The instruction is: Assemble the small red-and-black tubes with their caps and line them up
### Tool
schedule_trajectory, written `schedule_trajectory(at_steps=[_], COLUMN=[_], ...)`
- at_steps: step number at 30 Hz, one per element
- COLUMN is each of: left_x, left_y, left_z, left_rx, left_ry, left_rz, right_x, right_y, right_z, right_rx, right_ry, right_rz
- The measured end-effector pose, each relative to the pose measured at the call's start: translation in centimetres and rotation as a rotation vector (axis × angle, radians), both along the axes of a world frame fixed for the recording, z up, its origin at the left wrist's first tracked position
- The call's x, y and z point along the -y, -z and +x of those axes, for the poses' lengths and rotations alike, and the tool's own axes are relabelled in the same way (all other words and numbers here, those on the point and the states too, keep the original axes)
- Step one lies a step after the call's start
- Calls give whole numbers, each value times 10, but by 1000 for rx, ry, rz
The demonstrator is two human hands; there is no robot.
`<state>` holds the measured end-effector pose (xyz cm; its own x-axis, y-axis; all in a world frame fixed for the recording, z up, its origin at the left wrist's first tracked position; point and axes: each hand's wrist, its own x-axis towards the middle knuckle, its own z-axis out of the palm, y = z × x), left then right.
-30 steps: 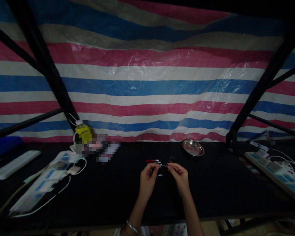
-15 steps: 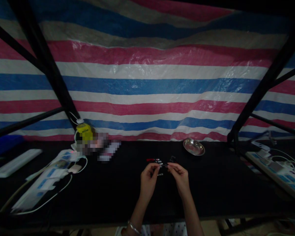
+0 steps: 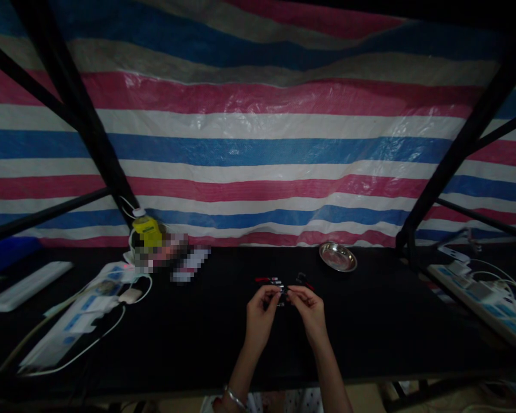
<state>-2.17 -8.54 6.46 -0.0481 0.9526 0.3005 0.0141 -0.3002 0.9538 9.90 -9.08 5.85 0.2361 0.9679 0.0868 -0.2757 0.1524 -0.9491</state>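
Note:
My left hand (image 3: 260,312) is closed in a pinch on a small silver piece (image 3: 281,288), at the centre of the black table. Close beside it, my right hand (image 3: 309,312) pinches a small dark piece whose kind is too small to make out. The fingertips of both hands almost meet. Just beyond the left fingers lies a slim red and silver item (image 3: 266,280). A small black and red item (image 3: 303,280) rests beyond the right fingers. Between the hands, a short silver piece (image 3: 280,304) lies on the table, partly hidden.
A round metal dish (image 3: 338,257) stands at the back right. Power strips with white cables (image 3: 73,321) lie at left, another power strip (image 3: 484,298) at right. A yellow bottle (image 3: 147,229) stands back left. Black frame posts and a striped sheet (image 3: 258,149) enclose the table.
My right hand has moved left, closing the gap to my left hand. The dark piece between them shows less now. My left hand has hardly moved.

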Motion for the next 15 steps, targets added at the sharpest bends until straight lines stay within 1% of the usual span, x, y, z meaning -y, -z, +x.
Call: schedule_trajectory(at_steps=[5, 8, 10, 12, 13, 15], left_x=[1, 0, -1, -3, -3, -4], left_y=[1, 6, 11, 18, 23, 33], left_z=[1, 1, -2, -8, -11, -17], left_rx=[-83, -160, -222, -291, -333, -443], left_ry=[6, -31, -92, -178, -226, -330], left_rz=[19, 35, 61, 70, 46, -77], right_x=[-1, -5, -10, -17, -20, -27], right_y=[4, 10, 17, 26, 31, 41], right_z=[-8, -10, -7, -1, 2, 9], right_rx=[-129, -164, -159, -118, -86, -8], right_ry=[-9, 0, 68, 196, 266, 358], right_rz=[-32, -69, -97, -106, -100, -90])
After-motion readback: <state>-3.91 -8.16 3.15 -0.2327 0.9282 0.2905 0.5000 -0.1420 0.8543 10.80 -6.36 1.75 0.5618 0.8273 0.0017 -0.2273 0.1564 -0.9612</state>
